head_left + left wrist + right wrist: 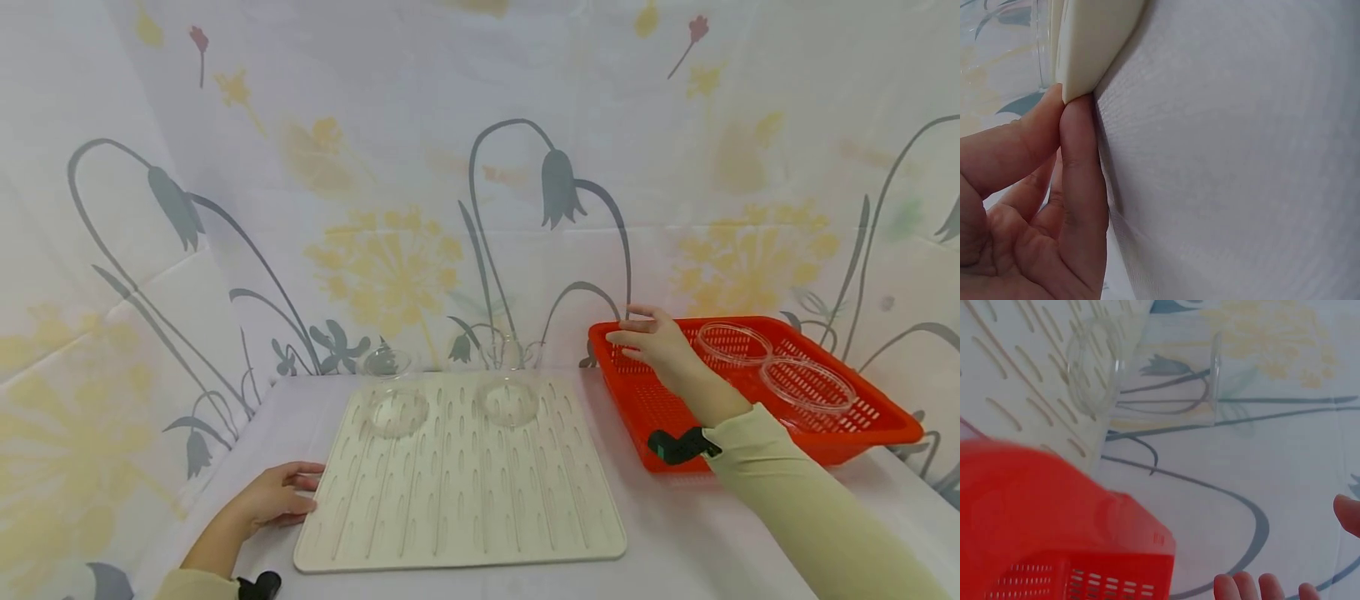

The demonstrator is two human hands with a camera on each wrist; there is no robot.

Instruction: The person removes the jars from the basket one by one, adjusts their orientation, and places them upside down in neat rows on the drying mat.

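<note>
Nearest me, my left hand [273, 498] lies on the white worktop [675, 550], its grip relaxed, straight fingertips [1075, 125] pressing the left edge of the cream ridged drying mat [457, 475]. Farther back on the mat stand two clear glass beakers [395, 392], side by side. To the right, my right hand [656, 340] hovers over the near-left corner of the red plastic basket [660, 417], fingers spread and holding nothing. Two clear petri dishes [806, 383] lie inside the basket, beyond that hand.
</note>
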